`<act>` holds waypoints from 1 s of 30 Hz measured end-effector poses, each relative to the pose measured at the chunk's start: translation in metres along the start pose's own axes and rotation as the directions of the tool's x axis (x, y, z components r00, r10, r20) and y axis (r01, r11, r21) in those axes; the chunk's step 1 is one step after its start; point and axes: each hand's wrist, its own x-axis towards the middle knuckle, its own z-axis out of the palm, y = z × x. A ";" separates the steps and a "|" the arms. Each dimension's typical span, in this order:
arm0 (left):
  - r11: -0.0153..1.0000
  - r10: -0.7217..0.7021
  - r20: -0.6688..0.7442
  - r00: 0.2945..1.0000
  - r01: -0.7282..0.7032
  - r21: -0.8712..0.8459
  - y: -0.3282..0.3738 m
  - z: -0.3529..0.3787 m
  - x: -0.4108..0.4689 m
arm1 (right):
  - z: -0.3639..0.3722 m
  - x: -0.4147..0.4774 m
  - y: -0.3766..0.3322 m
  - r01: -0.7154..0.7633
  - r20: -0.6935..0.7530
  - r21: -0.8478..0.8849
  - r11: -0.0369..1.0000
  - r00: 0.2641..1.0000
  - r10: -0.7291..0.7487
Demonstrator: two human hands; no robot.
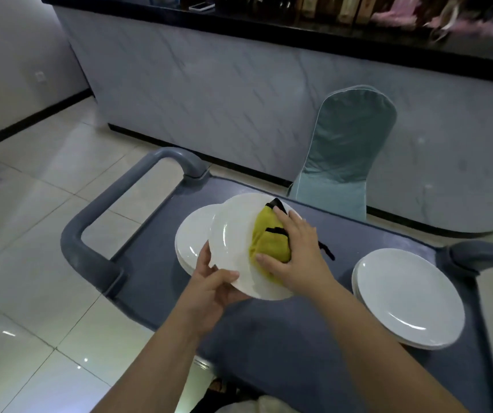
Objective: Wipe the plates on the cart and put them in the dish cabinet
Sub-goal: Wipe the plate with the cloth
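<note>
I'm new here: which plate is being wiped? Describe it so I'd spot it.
Start at the grey cart, where two stacks of white plates sit. Above the left stack, one plate is held up. It alone is off the cart, with a yellow cloth pressed on it.

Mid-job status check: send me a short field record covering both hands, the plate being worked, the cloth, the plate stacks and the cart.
left hand: left hand grips the near rim of the held plate
right hand: right hand holds the yellow cloth against the plate's face
held plate: white, tilted, overlapping the left stack in view
left stack: left stack of white plates on the cart, near its handle
right stack: right stack of white plates on the cart, untouched by either hand
dish cabinet: not identifiable in view
</note>
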 end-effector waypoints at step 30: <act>0.978 -0.115 0.247 0.962 0.065 0.199 -0.003 0.024 0.019 | -0.023 0.021 0.001 0.177 -0.171 -0.068 0.982 0.967 -0.187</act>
